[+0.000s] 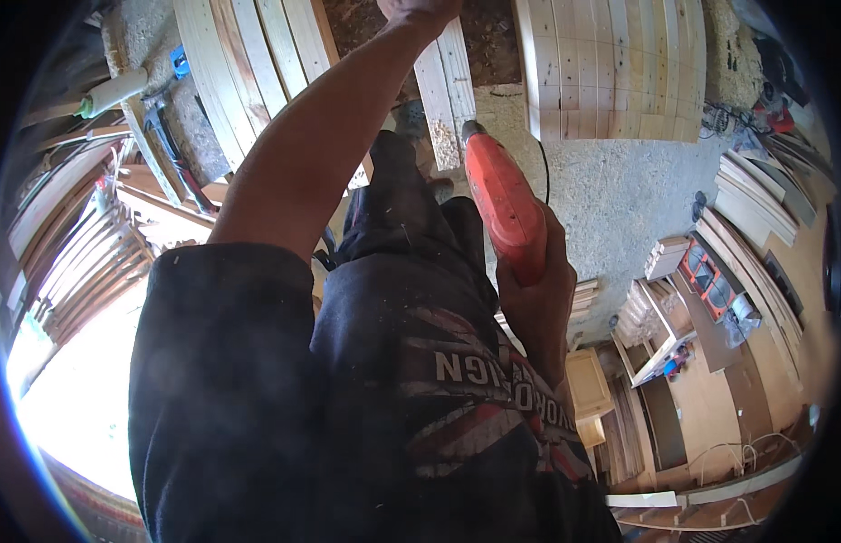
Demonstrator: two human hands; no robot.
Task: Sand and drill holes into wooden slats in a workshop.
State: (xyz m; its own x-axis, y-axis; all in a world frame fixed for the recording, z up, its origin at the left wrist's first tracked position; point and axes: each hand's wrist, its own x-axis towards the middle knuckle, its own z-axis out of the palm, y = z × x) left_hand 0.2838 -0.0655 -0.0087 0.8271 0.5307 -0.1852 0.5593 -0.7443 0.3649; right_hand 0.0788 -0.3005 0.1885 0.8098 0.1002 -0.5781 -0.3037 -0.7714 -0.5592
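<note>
My right hand is wrapped round the handle of a red power drill. The drill's dark nose points away from me, beside the near end of two narrow pale boards lying side by side. Whether it touches them I cannot tell. Wood shavings are heaped on that end. At the top edge of the view, my left hand is over the far part of the same boards. Its fingers are cut off by the picture's edge, so their grip is hidden.
Long planks lie at the left, and a panel of joined wood strips at the right. A black cord hangs near the drill. A handsaw is far left; stacked timber and a wooden cabinet stand right.
</note>
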